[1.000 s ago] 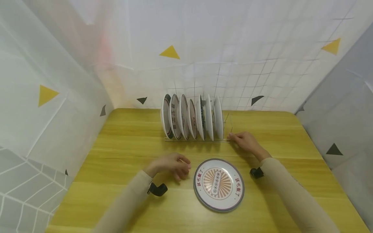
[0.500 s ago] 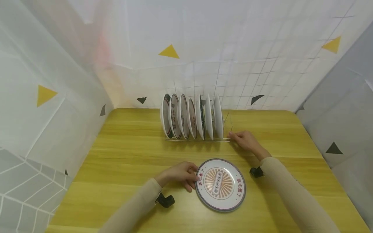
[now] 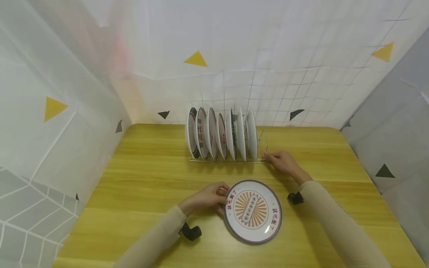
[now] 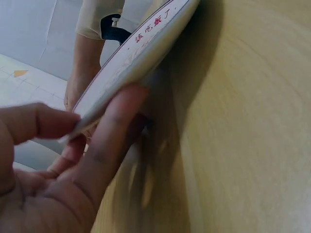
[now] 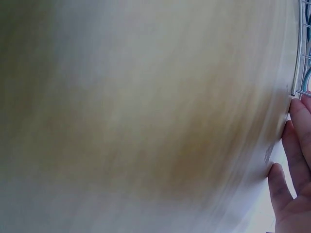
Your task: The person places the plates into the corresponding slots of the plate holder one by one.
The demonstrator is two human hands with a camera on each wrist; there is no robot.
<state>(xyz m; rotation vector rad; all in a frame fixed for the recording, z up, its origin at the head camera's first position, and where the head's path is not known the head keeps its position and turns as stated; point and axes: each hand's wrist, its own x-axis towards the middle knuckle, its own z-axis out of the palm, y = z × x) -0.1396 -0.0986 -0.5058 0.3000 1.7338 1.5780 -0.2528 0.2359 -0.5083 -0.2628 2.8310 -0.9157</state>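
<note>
My left hand (image 3: 208,197) pinches the left rim of a round white plate (image 3: 264,208) with a dark edge, a sunburst pattern and red characters. The left wrist view shows the plate (image 4: 130,63) tilted, its near edge raised off the wood between thumb and fingers. Farther back, my right hand (image 3: 284,162) holds the right end of a wire dish rack (image 3: 228,161) with its fingertips. In the right wrist view the fingers (image 5: 294,150) reach to the rack's corner (image 5: 294,90); the thumb is hidden there.
Several plates and shallow dishes (image 3: 200,134) stand on edge in the rack, filling most of its length. Beneath everything is a wood-grain table (image 3: 147,178). White sheeting (image 3: 167,93) with yellow and dark triangles encloses its back and sides.
My left hand has moved right to the plate and taken its left rim, which is now lifted. The plate has turned slightly. My right hand has stayed at the rack's end.
</note>
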